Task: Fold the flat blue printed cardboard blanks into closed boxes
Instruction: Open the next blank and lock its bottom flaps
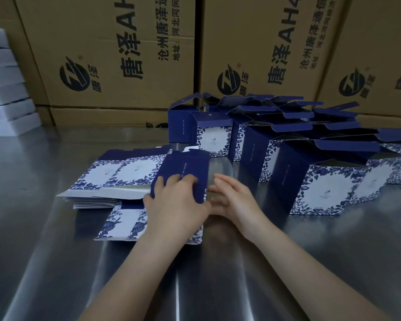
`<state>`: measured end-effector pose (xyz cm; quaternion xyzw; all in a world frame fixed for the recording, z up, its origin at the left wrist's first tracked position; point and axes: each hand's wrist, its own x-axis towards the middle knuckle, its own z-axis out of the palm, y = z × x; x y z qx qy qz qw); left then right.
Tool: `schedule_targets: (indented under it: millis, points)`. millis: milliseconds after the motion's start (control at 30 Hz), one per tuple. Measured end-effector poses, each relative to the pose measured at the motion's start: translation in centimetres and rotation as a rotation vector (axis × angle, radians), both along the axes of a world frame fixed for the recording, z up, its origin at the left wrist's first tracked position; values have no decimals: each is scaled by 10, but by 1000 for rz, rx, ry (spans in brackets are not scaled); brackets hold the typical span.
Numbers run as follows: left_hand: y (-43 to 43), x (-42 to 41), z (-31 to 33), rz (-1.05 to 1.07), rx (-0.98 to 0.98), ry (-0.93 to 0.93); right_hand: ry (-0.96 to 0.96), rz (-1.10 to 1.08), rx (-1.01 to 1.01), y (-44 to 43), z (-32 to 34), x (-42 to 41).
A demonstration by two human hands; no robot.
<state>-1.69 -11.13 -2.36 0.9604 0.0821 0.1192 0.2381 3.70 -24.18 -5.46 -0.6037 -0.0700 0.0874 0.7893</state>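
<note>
Steel table [56, 262]: beneath the held blank [183, 165], with wide reflective steel showing on its near side and to its left.

Brown shipping cartons [116, 54]: far behind the held blank, stacked into a wall along the table's back edge, flaps closed, black print on their faces.

White foam slabs [5, 89]: well to the left of and behind the held blank, piled at the table's far left edge.

Erected boxes [322, 188]: just right of and behind the held blank, crowded together, top flaps raised, silver lining showing at the mouths; interiors otherwise out of sight.

Stack of flat blanks [116, 179]: immediately left of the held blank, floral faces up, silver flaps at the near edge.

Single flat blank [120, 223]: on the near side of the held blank, flat on the steel, partly under the left forearm.

Held blank: dark blue panel facing up, tilted, its left side over the stack, near the table's middle.

Left hand [176, 200]: fingers curled over the held blank's blue panel, gripping its near edge.

Right hand [234, 195]: just right of the held blank, fingers straight and close together, pointing at its right edge; blurred, contact not discernible.
</note>
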Motion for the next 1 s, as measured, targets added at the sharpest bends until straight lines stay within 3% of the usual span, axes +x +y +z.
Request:
schedule_targets:
  millis: [100, 267, 567, 633, 700, 800, 900, 1000]
  points:
    - [-11, -3, -3, -54, 17, -30, -8, 111, 118, 1, -1, 0]
    - [-12, -3, -4, -126, -77, -124, 12, 83, 205, -4, -6, 5]
    - [10, -14, 24, 16, -512, -919, 108, -99, 300, -16, 4, 12]
    - [19, -13, 26, 67, -589, -1016, 87, -125, 295, -22, 8, 12]
    - [27, -9, 26, 117, -728, -995, 93, -125, 280, -26, 11, 12]
    - [37, 0, 22, 135, -890, -823, 116, -105, 270, -31, 15, 11]
    - [42, 10, 14, -18, -975, -699, 113, -64, 269, -34, 18, 9]
    - [49, 17, 9, -121, -989, -718, 92, -58, 370, -35, 20, 9]
